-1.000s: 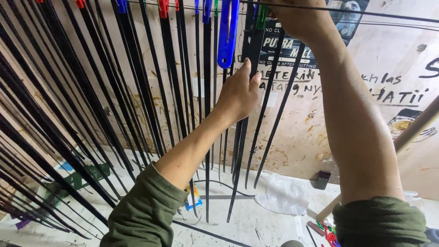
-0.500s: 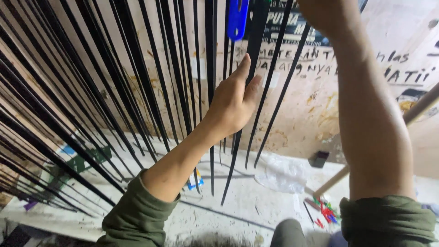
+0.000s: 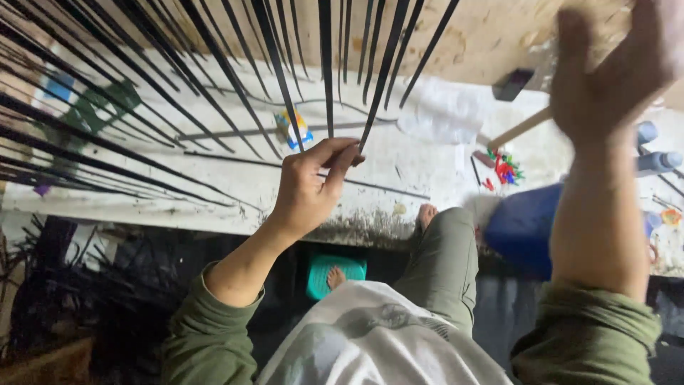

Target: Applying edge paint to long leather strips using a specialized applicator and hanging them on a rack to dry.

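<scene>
Black strips (image 3: 214,71) hung all around you above the white ledge (image 3: 235,189). Your left hand (image 3: 310,189) pinched one strip's tip (image 3: 362,146); your right hand (image 3: 613,68) was blurred, its grip impossible to tell.

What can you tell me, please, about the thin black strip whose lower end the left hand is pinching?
The thin black strip is long, flat and narrow, dark and slightly glossy, possibly plastic. It hangs slanting down from beyond the top edge among many similar strips. Its lower tip sits between the thumb and fingertips of the left hand, above the white worktop. The blurred right hand is raised apart from it.
</scene>
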